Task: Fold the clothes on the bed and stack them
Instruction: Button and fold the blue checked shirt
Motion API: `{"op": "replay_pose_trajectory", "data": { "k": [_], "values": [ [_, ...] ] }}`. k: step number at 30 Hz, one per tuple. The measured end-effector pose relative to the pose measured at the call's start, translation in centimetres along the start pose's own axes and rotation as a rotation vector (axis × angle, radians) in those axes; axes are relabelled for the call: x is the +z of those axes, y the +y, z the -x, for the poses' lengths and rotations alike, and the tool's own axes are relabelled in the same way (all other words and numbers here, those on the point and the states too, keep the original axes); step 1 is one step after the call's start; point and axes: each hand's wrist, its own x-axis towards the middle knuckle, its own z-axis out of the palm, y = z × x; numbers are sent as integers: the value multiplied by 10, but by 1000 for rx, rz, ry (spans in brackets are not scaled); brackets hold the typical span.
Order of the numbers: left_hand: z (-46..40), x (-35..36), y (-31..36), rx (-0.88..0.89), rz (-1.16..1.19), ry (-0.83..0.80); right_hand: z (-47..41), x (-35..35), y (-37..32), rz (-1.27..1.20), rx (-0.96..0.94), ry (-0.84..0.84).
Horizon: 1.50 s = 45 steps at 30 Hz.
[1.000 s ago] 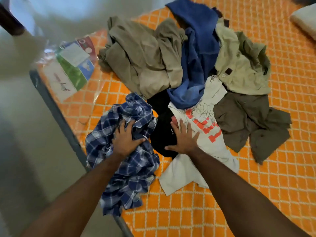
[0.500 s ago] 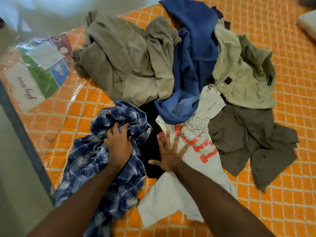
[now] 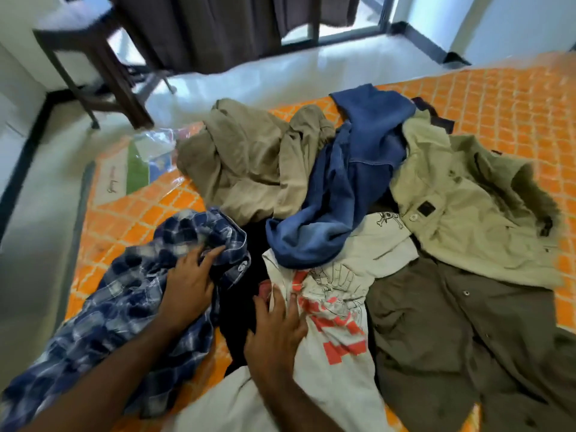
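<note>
Status: nothing is folded and no stack exists. All garments lie loose in one heap on the orange bed (image 3: 498, 98).

My left hand (image 3: 187, 285) rests on the blue plaid shirt (image 3: 103, 322), fingers curled into a bunched ridge of its cloth; the grip looks partial. My right hand (image 3: 276, 335) lies flat and spread on the white printed T-shirt (image 3: 339, 347), holding nothing.

Taking that T-shirt as the landmark: the plaid shirt is just to its left, with a black garment (image 3: 240, 310) between them. The blue garment (image 3: 352, 188) overlaps its far end. The tan garment (image 3: 246, 163) lies beyond, to the left. The pale green jacket (image 3: 461, 207) lies beyond, to the right. The dark olive shirt (image 3: 452, 338) touches its right edge.

Remaining, in my judgement: every piece needs separating, folding and stacking.
</note>
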Motion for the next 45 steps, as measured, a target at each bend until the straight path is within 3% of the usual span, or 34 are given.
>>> {"op": "replay_pose_trajectory", "data": {
  "k": [2, 6, 10, 13, 17, 20, 24, 26, 30, 33, 36, 40, 43, 45],
  "values": [
    [-4, 4, 6, -75, 40, -42, -9, -17, 16, -141, 13, 92],
    [-17, 0, 18, -163, 147, -99, -38, -79, 71, -846, 37, 152],
    [-1, -18, 53, -248, 94, -185, -21, -186, 130, -1094, 43, 165],
    [8, -38, 88, -44, 28, -73, 7, -253, 177, -944, 43, 115],
    [-8, -68, 147, 148, 69, -107, 15, -276, 240, -392, 142, 104],
    [-35, -72, 181, 230, 67, -131, -7, -280, 269, -359, 133, 39],
    [-93, -54, 190, 79, 89, -144, -68, -267, 281, -166, 103, 176],
    [-123, -45, 191, -70, 223, -112, -105, -260, 285, -11, 134, 147],
    [-182, -9, 194, -248, 469, -76, -183, -228, 294, -204, 163, -48],
    [-215, 46, 195, -289, 373, -164, -208, -182, 324, -139, 156, -115],
    [-237, 72, 199, -267, 277, -136, -219, -153, 341, 25, 137, -12],
    [-231, 70, 222, -187, 498, -90, -220, -155, 338, 101, 148, 165],
    [-198, 62, 252, -112, 640, -133, -196, -181, 326, -47, 176, 251],
    [-173, 60, 275, -52, 762, -203, -171, -194, 323, -197, 186, 195]
  ]
}}
